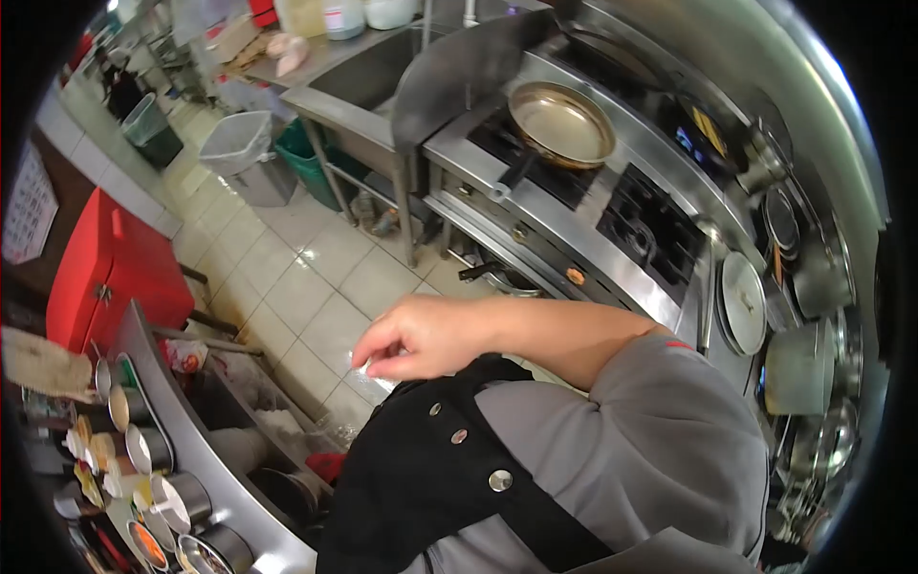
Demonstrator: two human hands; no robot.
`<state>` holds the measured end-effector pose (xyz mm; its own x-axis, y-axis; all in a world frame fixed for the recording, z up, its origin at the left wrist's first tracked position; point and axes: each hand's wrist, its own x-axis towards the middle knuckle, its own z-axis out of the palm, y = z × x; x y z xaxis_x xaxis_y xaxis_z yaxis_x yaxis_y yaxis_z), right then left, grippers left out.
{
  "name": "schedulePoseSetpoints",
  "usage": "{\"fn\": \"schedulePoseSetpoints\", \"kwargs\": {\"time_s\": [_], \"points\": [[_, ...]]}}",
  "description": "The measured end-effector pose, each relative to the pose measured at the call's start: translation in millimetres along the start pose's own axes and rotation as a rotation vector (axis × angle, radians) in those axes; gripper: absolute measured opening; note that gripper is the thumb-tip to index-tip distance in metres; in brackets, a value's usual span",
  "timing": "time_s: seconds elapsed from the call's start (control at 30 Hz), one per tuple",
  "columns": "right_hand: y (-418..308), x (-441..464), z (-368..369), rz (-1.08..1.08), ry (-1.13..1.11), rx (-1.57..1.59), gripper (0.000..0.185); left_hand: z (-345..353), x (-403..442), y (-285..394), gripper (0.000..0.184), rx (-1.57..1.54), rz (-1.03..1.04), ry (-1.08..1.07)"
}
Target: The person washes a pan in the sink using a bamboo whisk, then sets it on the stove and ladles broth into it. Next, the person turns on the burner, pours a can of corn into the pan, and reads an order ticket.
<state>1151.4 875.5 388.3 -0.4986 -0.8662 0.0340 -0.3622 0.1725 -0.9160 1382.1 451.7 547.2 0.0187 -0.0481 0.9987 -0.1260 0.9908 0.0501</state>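
My right hand [416,337] reaches across from the right, in front of the black apron [421,469], above the tiled floor. Its fingers are curled, with thumb and forefinger close together at the left. A tiny pale spot shows at the fingertips, too small to name. The hand touches neither counter nor stove. My left hand is out of view. Beyond the forearm, a frying pan [564,124] sits on the stove, its dark handle turned toward the floor side.
A second burner [650,225] lies right of the pan, near a round lid [742,304] and a pot [801,368]. A sink [359,77] and grey bin [247,158] stand farther back. At left are a red container [120,273] and a counter [215,435] with several metal containers.
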Motion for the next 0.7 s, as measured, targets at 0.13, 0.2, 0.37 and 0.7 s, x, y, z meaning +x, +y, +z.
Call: {"fn": "schedulePoseSetpoints", "kwargs": {"time_s": [0.13,0.2,0.37,0.7], "points": [[-5,-26,-1,-0.070,0.069,0.380,0.039,78,-67,106,0.034,-0.577,-0.323,-0.361],[-5,-43,-15,-0.088,0.183,0.545,0.047,110,-92,172,0.037,-0.889,-0.548,-0.644],[-1,-85,-60,0.026,0.753,0.951,0.045,187,-150,345,0.046,-1.142,0.311,-0.909],[112,-298,-78,0.858,1.006,0.032,0.042,289,-206,440,0.050,-1.185,0.125,-1.512]]}}
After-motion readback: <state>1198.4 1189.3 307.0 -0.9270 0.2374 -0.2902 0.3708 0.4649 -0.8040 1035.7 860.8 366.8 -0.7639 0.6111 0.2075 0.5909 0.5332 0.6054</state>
